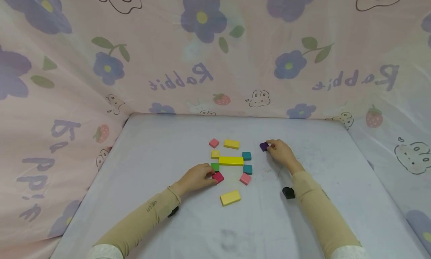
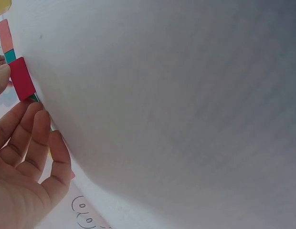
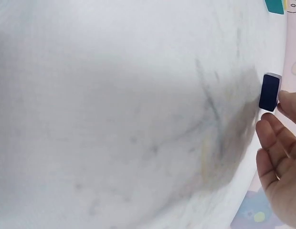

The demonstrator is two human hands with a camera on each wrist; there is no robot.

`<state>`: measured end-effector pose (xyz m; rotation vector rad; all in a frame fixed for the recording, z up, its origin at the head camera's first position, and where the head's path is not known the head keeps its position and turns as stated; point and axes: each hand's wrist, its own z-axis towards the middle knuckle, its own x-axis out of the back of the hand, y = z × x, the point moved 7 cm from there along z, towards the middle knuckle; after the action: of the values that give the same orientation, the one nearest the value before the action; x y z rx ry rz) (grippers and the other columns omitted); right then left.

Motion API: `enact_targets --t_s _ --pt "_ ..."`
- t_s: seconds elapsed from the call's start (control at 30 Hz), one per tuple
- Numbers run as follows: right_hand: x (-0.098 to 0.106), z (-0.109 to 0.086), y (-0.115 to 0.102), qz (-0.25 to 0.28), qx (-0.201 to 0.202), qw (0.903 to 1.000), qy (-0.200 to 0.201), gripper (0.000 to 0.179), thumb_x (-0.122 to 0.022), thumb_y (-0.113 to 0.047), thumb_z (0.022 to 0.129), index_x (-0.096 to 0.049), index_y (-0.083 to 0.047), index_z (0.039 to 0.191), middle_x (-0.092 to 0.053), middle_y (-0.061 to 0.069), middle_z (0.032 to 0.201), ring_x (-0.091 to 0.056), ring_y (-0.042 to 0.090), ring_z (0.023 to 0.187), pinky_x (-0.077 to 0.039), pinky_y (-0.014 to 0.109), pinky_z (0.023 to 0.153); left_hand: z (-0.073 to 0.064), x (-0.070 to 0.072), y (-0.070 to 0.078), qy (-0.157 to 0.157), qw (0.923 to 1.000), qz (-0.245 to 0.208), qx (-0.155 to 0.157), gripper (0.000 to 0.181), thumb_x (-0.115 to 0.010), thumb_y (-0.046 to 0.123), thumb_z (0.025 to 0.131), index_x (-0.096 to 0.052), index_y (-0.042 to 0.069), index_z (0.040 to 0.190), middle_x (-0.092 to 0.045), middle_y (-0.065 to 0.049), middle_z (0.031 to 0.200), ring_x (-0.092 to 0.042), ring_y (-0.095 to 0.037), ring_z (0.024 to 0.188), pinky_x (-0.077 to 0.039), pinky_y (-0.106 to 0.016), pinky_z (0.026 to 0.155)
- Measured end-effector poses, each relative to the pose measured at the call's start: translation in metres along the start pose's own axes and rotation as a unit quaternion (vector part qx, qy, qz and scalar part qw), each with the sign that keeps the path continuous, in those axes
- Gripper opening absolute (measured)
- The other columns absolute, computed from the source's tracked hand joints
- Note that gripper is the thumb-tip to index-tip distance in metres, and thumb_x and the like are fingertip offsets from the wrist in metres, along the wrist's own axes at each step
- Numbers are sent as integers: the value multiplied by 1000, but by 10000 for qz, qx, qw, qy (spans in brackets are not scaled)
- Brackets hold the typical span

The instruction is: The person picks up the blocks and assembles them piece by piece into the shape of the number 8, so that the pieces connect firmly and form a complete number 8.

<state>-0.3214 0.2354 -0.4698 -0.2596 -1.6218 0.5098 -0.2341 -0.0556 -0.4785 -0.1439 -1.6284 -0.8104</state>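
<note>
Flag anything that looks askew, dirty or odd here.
Grey smudges mark the otherwise plain, pale tabletop at the bottom of the head view, and the "Rabbit" lettering behind it reads mirrored. Nothing looks spilled.

On table (image 1: 161,143): bar (image 1: 231,161); back block (image 1: 231,144) behind, front block (image 1: 230,198) before it. Left hand (image 1: 196,178) at left block (image 1: 218,177), right hand (image 1: 281,153) at right block (image 1: 263,147), bar between.

High forward-down head view, close wrist views

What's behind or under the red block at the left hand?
Behind the red block, a green block shows in the head view, partly covered by the left hand. Whatever is underneath is hidden.
</note>
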Motion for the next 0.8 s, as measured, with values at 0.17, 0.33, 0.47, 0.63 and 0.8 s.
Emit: enact_targets --t_s 0.17,0.33,0.47,0.63,0.8 --pt "-2 2 2 24 20 10000 12 40 -49 -14 94 -50 0 131 -58 26 107 -57 35 94 -47 47 79 0 0 1 31 10000 -42 32 29 -69 37 83 -66 11 96 -53 6 76 -44 -6 70 -40 -18 65" --pt "-3 5 3 9 102 9999 82 39 -48 -12 94 -50 2 131 -57 27 106 -57 35 92 -47 48 80 0 1 2 52 10000 -51 33 29 -68 37 83 -67 11 95 -53 6 76 -44 -6 70 -39 -18 64" --pt "-4 8 1 111 120 9997 161 37 -49 -12 94 -51 1 129 -57 26 104 -57 34 89 -47 46 77 1 1 1 43 10000 -38 52 30 -68 38 83 -67 11 96 -52 7 76 -44 -6 70 -39 -18 64" --pt "-10 12 -7 291 44 9995 150 36 -52 -14 94 -53 0 127 -57 25 103 -56 33 89 -46 44 77 1 1 2 38 10000 -57 15 30 -68 38 83 -68 11 96 -51 6 75 -43 -6 69 -37 -18 62" --pt "-19 18 -19 428 -211 9988 -56 36 -53 -18 94 -54 -3 127 -58 23 106 -55 32 92 -46 44 81 1 0 1 16 10000 -53 -22 28 -68 38 83 -68 12 94 -49 4 74 -42 -7 68 -35 -18 60"
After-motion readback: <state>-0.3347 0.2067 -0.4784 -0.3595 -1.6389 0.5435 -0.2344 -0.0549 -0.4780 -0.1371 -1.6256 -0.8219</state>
